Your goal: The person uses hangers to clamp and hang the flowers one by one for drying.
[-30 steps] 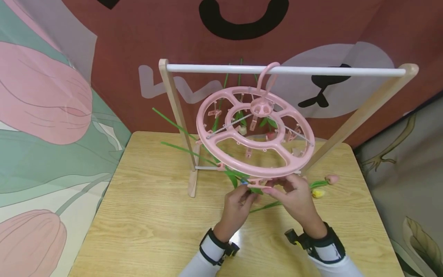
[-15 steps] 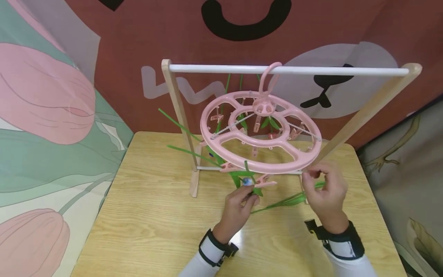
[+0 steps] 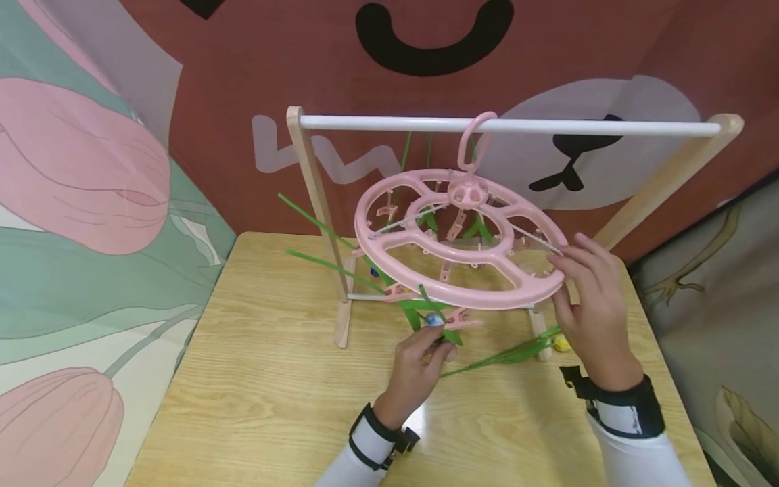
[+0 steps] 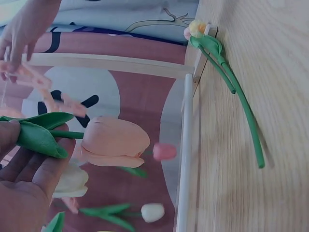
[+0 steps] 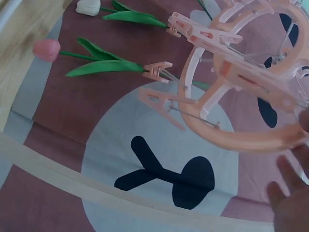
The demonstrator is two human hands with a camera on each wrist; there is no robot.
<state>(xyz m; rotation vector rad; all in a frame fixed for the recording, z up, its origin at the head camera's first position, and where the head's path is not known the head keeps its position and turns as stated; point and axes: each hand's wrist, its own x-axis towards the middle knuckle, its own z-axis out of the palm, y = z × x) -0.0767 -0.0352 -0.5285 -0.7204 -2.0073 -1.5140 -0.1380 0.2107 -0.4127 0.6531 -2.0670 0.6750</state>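
Observation:
My left hand (image 3: pixel 416 365) pinches an artificial tulip by its green leaves; its peach bloom (image 4: pixel 116 141) points away from the fingers in the left wrist view. A pink clip (image 3: pixel 462 319) of the round hanger (image 3: pixel 462 294) sits just above this hand, beside a green stem and a blue bloom (image 3: pixel 434 320). My right hand (image 3: pixel 593 311) holds the hanger's right rim, fingers over the top and thumb below. More tulips hang upside down from clips, among them a pink tulip (image 5: pixel 47 50) and a white tulip (image 5: pixel 88 7).
The hanger's hook (image 3: pixel 477 138) hangs on the white bar (image 3: pixel 389 123) of a wooden stand (image 3: pixel 316 196). On the table (image 3: pixel 243 379), loose tulips lie at the right, with green stems (image 3: pixel 511 353) and a yellow bloom (image 3: pixel 561 343). A patterned cloth (image 3: pixel 274 61) covers the wall behind.
My right hand has left the front clip and moved right and up onto the hanger's right rim. The hanger has shifted slightly to the right. My left hand has stayed in place with the tulip.

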